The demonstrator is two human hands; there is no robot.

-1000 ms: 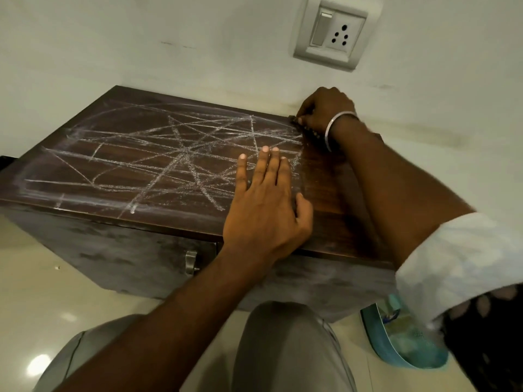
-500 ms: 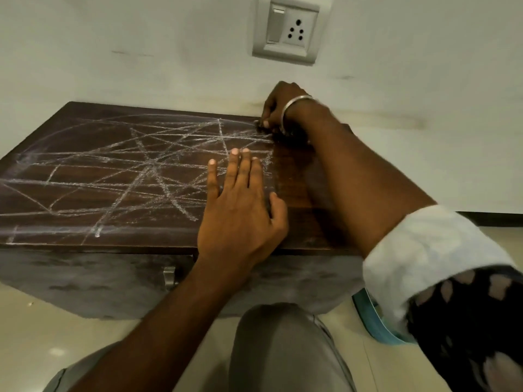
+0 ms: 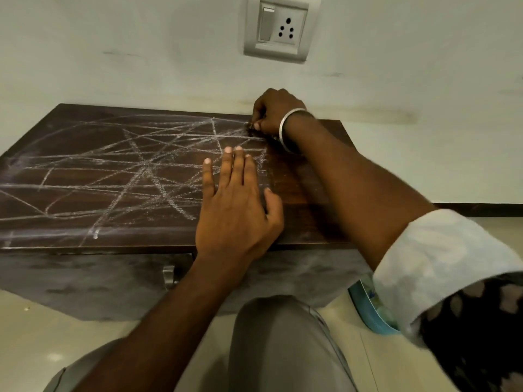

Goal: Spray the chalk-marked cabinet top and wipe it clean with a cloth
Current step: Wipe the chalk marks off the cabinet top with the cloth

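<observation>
The cabinet top (image 3: 85, 171) is dark brown wood, covered with white chalk lines (image 3: 147, 168) that cross each other in a star-like tangle, with hazy smears along the front and left edges. The lines spread to the left of both hands; the strip of wood to the right of them is nearly bare.

The left hand (image 3: 237, 210) lies flat and open on the top, palm down, fingers together and pointing toward the wall, the thumb out to the side; it grips nothing. Its fingertips rest on chalk lines.

The right hand (image 3: 276, 111) is beyond the left, at the back edge of the top, right by the wall (image 3: 113, 52). Its fingers are curled closed with the tips pinched down against the wood at the end of a chalk line; what they hold is too small and hidden to tell. A metal bangle (image 3: 285, 128) circles that wrist, and a rolled white sleeve (image 3: 441, 261) covers the upper forearm.

The wall behind is plain pale plaster with a grey switch and socket plate (image 3: 278, 26) above the right hand. Below the left hand, the cabinet front (image 3: 85, 284) is dusty, with a metal handle (image 3: 169, 275). The floor (image 3: 34, 340) is pale glossy tile, and something blue (image 3: 368, 312) lies on it below the right forearm.
</observation>
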